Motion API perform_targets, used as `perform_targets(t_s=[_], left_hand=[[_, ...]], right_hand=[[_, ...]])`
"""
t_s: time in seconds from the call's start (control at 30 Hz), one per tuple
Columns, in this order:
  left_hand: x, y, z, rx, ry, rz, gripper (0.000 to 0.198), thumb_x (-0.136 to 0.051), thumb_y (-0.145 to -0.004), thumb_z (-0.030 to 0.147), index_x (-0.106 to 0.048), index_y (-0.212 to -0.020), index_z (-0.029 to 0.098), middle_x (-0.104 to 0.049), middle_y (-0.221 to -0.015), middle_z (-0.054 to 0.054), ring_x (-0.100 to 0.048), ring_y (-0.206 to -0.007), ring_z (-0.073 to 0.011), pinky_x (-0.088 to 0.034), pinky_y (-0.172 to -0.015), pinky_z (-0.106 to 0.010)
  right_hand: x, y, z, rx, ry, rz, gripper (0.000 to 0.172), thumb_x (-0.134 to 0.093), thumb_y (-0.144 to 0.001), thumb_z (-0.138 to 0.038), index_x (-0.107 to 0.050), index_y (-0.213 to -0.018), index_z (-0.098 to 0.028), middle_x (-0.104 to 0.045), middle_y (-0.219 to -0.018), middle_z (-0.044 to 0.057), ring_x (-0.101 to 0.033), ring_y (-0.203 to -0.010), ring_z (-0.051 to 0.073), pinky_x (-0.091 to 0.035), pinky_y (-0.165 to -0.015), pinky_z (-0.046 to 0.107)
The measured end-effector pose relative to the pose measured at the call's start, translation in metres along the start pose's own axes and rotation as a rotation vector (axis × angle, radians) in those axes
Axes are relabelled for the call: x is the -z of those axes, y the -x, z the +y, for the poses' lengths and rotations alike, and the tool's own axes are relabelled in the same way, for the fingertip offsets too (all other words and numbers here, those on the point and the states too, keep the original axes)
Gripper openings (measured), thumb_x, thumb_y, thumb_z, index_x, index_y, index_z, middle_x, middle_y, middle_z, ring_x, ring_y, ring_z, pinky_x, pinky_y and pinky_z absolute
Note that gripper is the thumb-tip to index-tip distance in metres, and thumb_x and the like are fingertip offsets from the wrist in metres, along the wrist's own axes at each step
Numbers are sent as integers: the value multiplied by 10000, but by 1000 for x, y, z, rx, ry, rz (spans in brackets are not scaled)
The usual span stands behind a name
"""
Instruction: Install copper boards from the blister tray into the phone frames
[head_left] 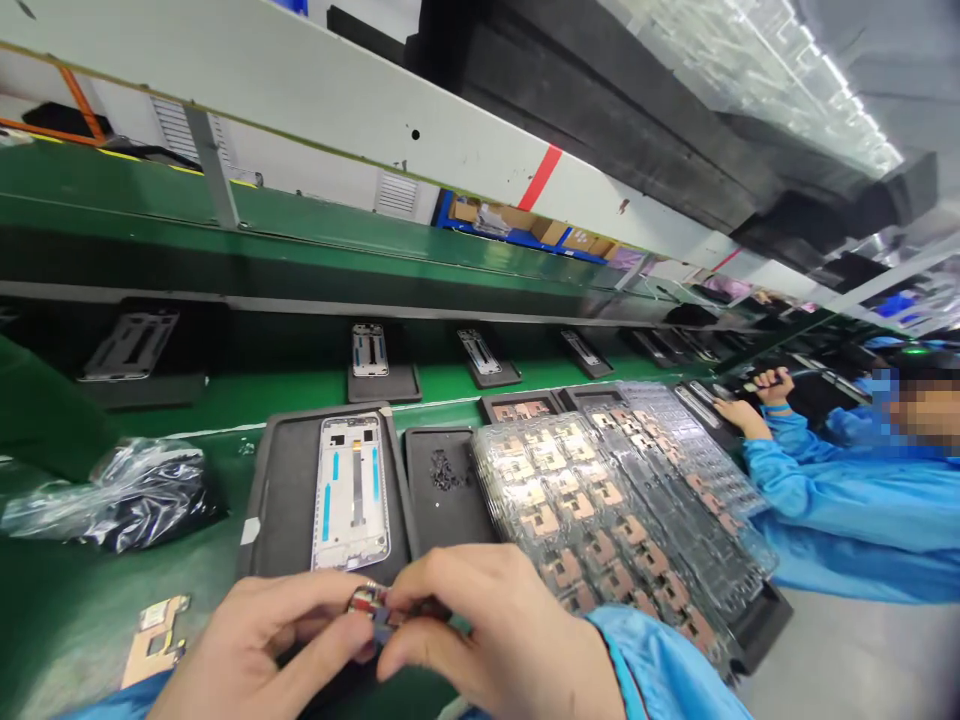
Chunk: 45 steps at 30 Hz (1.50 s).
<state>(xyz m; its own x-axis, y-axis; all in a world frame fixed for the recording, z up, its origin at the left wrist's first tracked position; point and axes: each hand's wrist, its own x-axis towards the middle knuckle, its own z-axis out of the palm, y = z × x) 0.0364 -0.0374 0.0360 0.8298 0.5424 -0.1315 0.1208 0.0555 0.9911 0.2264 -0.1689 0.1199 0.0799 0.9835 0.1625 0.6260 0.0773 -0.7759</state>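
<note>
My left hand (262,640) and my right hand (487,630) meet at the bottom centre, both pinching one small flat component (369,603) with a reddish and blue face. Just beyond them a white phone frame (351,490) with blue strips lies in a dark fixture tray (281,490). Right of it, a second dark tray (450,500) holds a small heap of tiny black parts (448,470). Clear blister trays (600,500) of copper-coloured components are stacked at the right of my hands.
A crumpled black plastic bag (124,495) lies at left. A tan backing sheet (154,635) rests near the front edge. More fixtures with phone frames (370,352) stand along the green conveyor. A co-worker in a blue sleeve (825,500) works at right.
</note>
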Motion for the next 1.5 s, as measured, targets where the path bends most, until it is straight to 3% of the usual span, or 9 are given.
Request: perform_targets(t_s=[0.07, 0.17, 0.37, 0.6, 0.87, 1.0, 1.1, 1.33, 1.5], left_hand=[[1, -10, 5, 51, 38, 19, 399, -738, -892, 637, -852, -899, 255, -835, -825, -57, -819, -734, -263, -687, -694, -258], [14, -21, 8, 45, 78, 275, 421, -805, -822, 650, -837, -892, 236, -820, -778, -46, -804, -670, -245, -684, -663, -249], [34, -32, 0, 10, 128, 354, 416, -843, -790, 626, -821, -901, 226, -826, -796, -52, -811, -655, -261, -691, -636, -266], [27, -33, 13, 80, 99, 425, 410, -791, -806, 622, -781, -879, 218, -816, -791, -47, -797, -647, -262, -681, -628, -303], [32, -41, 9, 39, 146, 275, 357, -790, -831, 557, -766, -852, 202, -803, -766, -54, -803, -644, -262, -689, -629, -292], [29, -40, 7, 28, 182, 219, 312, -763, -879, 521, -741, -869, 209, -791, -778, -35, -785, -668, -222, -671, -652, -257], [23, -36, 4, 17, 161, 166, 320, -674, -970, 533, -719, -908, 223, -764, -793, -17, -754, -705, -198, -643, -683, -249], [11, -30, 8, 11, -41, 58, 345, -487, -1078, 531, -686, -1066, 250, -697, -750, 6, -723, -673, -188, -588, -668, -256], [13, -29, 15, 23, -49, 22, 359, -457, -1086, 520, -673, -1113, 235, -668, -808, 2, -660, -617, -162, -558, -627, -251]], right_hand=[[1, -6, 15, -155, 109, 6, 226, -707, -1014, -428, -689, -1138, -240, -818, -963, 13, -790, -845, 150, -606, -772, 221], [19, -15, 65, -453, 556, -34, 158, -518, -1112, -239, -667, -1123, -186, -790, -985, 65, -774, -892, 168, -601, -821, 278], [6, -19, 143, -608, 883, -294, 160, -684, -1040, -301, -712, -1097, -155, -748, -1065, 43, -740, -924, 189, -630, -854, 391], [-2, -26, 151, -548, 1028, -469, 223, -684, -1039, -327, -697, -1189, -162, -729, -1170, 71, -728, -1010, 213, -626, -893, 417], [-8, -30, 155, -517, 1039, -473, 224, -693, -1032, -322, -701, -1167, -143, -730, -1152, 79, -727, -1001, 214, -623, -890, 412], [-5, -33, 141, -518, 950, -393, 113, -693, -1005, -197, -690, -1081, -114, -725, -1076, 88, -718, -978, 222, -607, -880, 406], [0, -33, 106, -459, 793, -342, 95, -554, -1020, -82, -634, -1010, -133, -717, -991, 81, -714, -926, 191, -585, -848, 324], [-17, -35, 33, -465, -262, -338, 142, -519, -1054, -296, -544, -943, -213, -597, -826, -33, -639, -640, 101, -495, -587, 200], [-28, -40, 38, -530, -428, -331, 293, -558, -1049, -461, -525, -910, -205, -576, -778, -30, -574, -626, 101, -465, -603, 214]])
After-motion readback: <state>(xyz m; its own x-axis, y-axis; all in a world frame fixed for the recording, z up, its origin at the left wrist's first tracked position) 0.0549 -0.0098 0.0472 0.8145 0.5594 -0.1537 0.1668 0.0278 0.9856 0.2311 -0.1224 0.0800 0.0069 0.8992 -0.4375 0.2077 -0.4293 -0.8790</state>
